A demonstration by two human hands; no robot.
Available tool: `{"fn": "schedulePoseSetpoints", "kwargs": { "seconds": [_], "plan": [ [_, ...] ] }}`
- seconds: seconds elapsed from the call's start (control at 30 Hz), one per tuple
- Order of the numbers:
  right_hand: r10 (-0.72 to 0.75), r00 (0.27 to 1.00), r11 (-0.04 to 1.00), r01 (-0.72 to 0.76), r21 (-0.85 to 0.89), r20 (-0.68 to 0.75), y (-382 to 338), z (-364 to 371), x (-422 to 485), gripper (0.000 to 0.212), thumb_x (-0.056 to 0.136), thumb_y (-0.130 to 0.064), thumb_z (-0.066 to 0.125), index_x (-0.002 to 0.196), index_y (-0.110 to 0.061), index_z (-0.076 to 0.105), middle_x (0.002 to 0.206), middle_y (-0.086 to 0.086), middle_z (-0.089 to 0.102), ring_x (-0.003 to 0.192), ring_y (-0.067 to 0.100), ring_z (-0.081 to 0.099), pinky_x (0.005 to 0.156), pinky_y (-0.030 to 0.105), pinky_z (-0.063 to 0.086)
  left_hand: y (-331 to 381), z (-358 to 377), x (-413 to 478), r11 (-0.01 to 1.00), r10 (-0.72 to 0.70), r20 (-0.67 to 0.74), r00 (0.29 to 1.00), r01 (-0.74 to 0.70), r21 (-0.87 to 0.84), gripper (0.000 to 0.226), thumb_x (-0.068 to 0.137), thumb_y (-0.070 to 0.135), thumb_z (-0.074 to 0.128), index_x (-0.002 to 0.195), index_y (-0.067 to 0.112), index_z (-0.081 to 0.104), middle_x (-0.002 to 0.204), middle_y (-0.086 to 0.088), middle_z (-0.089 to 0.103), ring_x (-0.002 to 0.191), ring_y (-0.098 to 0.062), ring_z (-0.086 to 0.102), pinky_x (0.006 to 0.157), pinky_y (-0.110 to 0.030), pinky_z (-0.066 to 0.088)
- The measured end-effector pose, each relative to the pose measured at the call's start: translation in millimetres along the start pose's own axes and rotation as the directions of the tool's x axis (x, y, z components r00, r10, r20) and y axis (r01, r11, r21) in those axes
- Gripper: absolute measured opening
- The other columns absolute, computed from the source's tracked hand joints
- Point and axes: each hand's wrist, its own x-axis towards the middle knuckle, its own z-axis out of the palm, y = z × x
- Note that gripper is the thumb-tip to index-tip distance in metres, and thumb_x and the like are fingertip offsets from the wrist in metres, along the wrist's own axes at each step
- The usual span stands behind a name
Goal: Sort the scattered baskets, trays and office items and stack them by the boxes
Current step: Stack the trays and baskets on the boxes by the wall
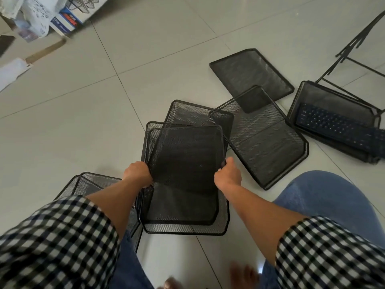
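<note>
Fingers: left hand [137,174] curled round mesh tray [183,163], left rim; right hand [228,174] clamped on right rim | both extended forward

Pale grey tiled floor [83,113] with thin dark joints. At centre, a mesh tray stack [185,229] rests on the tiles. At 12 o'clock a second black tray [187,111] lies partly beneath it. At 3 o'clock a larger tray [268,151] overlaps a flat tray [248,71] at 1 o'clock. Farther out at 3 o'clock sits a mesh basket [333,97], and at 2 o'clock a wire frame [352,43]. More mesh trays [91,181] lie at 8 o'clock, a cardboard strip [46,51] at 10 o'clock, and books [66,20] beyond it.
</note>
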Motion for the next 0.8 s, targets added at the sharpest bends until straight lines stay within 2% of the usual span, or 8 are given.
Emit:
{"fn": "schedulePoseSetpoints", "kwargs": {
  "seconds": [0.1,0.2,0.3,0.4,0.5,0.63,0.73,0.8],
  "plan": [
    [0.008,0.999,0.995,-0.003,0.097,-0.052,-4,1,2,0.02,0.098,-0.007,0.053,0.112,-0.019,0.047,0.085,-0.003,0.053,0.085,0.023,0.056,0.068,0.033,0.039,2,1,0,1.0,0.003,0.017,1.0,-0.003,-0.022,0.012,0.091,0.012,0.062,0.09,0.01,0.05,0.081,-0.004,0.05,0.084,-0.024,0.055,0.072,-0.031,0.046],
    [0.026,0.998,0.991,-0.02,0.133,-0.049,-4,1,7,0.014,0.099,-0.008,0.054,0.108,-0.018,0.05,0.091,0.0,0.056,0.085,0.023,0.055,0.071,0.033,0.039,4,4,0,1.0,-0.002,0.007,1.0,0.003,-0.03,0.011,0.091,0.007,0.059,0.091,0.01,0.048,0.08,-0.004,0.05,0.083,-0.024,0.054,0.072,-0.03,0.046],
    [0.019,1.0,0.993,-0.019,0.119,0.002,-2,3,10,0.012,0.1,-0.01,0.054,0.111,-0.013,0.053,0.098,0.003,0.058,0.1,0.029,0.061,0.075,0.033,0.042,3,5,2,1.0,0.002,0.003,1.0,-0.002,-0.016,0.01,0.091,0.004,0.058,0.09,0.01,0.049,0.075,-0.003,0.047,0.083,-0.024,0.055,0.072,-0.03,0.047],
    [0.062,0.991,0.998,-0.063,0.001,0.122,-5,4,10,0.047,0.099,-0.019,0.059,0.142,-0.021,0.041,0.129,0.013,0.052,0.112,0.032,0.057,0.08,0.034,0.045,3,5,3,1.0,0.005,0.019,1.0,-0.005,-0.009,0.009,0.091,0.005,0.058,0.088,0.009,0.051,0.076,-0.003,0.048,0.083,-0.024,0.055,0.071,-0.03,0.047],
    [0.11,0.951,0.994,-0.106,-0.03,0.29,-3,3,10,0.082,0.098,-0.019,0.062,0.159,-0.031,0.009,0.139,0.016,0.049,0.099,0.027,0.057,0.076,0.032,0.045,2,5,5,1.0,0.0,0.035,0.999,0.0,-0.024,0.01,0.092,0.007,0.058,0.086,0.009,0.05,0.075,-0.002,0.048,0.082,-0.023,0.056,0.07,-0.029,0.046],
    [0.126,0.934,0.992,-0.112,-0.061,0.334,-2,0,13,0.083,0.098,-0.02,0.061,0.159,-0.027,0.005,0.138,0.015,0.05,0.105,0.029,0.057,0.079,0.034,0.046,4,3,5,0.998,-0.002,0.053,0.999,0.005,-0.061,0.018,0.091,0.011,0.061,0.078,0.01,0.048,0.076,-0.002,0.05,0.082,-0.023,0.059,0.07,-0.03,0.048],
    [0.107,0.947,0.994,-0.101,-0.037,0.303,0,2,11,0.079,0.098,-0.021,0.061,0.158,-0.028,0.01,0.133,0.013,0.054,0.096,0.026,0.055,0.08,0.036,0.049,5,1,4,0.996,-0.013,0.06,0.998,0.019,-0.088,0.022,0.09,0.013,0.062,0.074,0.011,0.047,0.077,-0.003,0.05,0.081,-0.024,0.059,0.069,-0.031,0.048],
    [0.086,0.953,0.996,-0.074,-0.052,0.292,1,2,11,0.084,0.098,-0.025,0.063,0.159,-0.031,0.006,0.131,0.011,0.057,0.088,0.022,0.053,0.077,0.034,0.047,4,0,3,0.995,-0.02,0.061,0.998,0.026,-0.097,0.017,0.09,0.014,0.062,0.08,0.009,0.049,0.077,-0.003,0.05,0.08,-0.024,0.058,0.069,-0.032,0.048]
  ]
}}
